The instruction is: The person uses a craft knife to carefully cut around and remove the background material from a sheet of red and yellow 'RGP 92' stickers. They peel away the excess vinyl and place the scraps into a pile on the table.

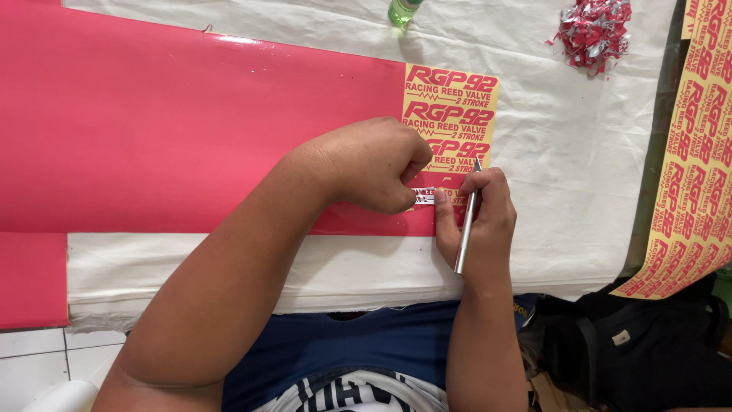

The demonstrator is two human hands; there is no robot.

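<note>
on the red vinyl sheet [152, 130] | left hand [374, 164] grip pinching one peeled strip [424, 197] | right hand [476, 217] grip holding one craft knife [466, 236]

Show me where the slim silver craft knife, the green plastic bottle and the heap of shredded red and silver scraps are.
Slim silver craft knife [464, 238], head view, middle of handle.
Green plastic bottle [402, 11], head view, its body.
Heap of shredded red and silver scraps [595, 29], head view, centre.

Surroundings on the cloth-covered bench

A green bottle [402, 11] is seen at the top edge, and a heap of red and silver scraps [594, 30] is piled near the top right corner. A long yellow strip of printed stickers [692, 175] is laid along the right side, above a black bag [633, 351].
</note>
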